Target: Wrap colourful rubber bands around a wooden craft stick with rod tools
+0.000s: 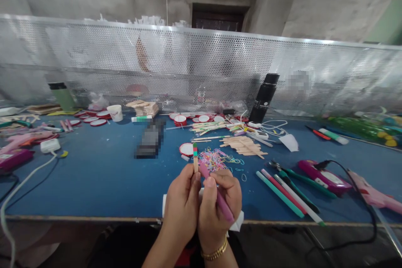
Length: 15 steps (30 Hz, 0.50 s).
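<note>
I see the blue table (103, 184), the left hand (181, 194) and right hand (221, 194) together at its near edge. The right fingers clamp a pink marker (224, 207), its tip near the stick (195, 159) that the left fingers pinch upright. Rubber bands (215, 161) lie beyond.

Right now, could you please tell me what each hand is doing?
Left hand: closed, holding an upright stick with coloured bands.
Right hand: closed, holding a pink marker.
</note>
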Each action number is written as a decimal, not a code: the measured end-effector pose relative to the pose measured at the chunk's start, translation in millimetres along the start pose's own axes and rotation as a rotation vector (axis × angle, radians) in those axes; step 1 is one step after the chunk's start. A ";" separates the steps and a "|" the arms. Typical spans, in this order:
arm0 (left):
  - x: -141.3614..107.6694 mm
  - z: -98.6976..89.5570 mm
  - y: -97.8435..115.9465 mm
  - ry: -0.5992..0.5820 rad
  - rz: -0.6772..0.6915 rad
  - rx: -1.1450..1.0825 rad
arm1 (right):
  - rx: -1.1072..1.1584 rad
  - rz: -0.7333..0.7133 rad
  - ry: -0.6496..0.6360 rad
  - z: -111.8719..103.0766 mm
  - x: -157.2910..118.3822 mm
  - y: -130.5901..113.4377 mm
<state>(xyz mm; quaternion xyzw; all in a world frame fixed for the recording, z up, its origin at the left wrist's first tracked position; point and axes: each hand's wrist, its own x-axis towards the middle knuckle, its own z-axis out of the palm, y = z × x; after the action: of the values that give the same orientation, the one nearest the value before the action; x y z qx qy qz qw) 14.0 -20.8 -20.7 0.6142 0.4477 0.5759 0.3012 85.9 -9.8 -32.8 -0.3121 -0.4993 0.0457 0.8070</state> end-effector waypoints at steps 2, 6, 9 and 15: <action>0.0 0.1 0.8 0.005 0.001 -0.004 | -0.011 -0.011 -0.015 -0.3 1.0 -0.6; 1.0 -0.4 3.5 0.020 -0.006 -0.004 | 0.015 -0.028 -0.052 -1.2 2.9 -1.2; 1.8 -0.8 4.2 0.025 -0.006 -0.002 | 0.024 -0.026 -0.066 -1.0 3.6 -1.6; 1.4 0.0 1.6 0.024 -0.011 0.022 | -0.016 -0.007 -0.008 -0.2 1.8 0.7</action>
<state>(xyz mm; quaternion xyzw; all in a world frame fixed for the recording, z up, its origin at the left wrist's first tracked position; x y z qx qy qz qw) 14.2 -20.2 -18.6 0.6081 0.4609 0.5765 0.2923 87.1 -8.6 -31.8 -0.3168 -0.5038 0.0403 0.8026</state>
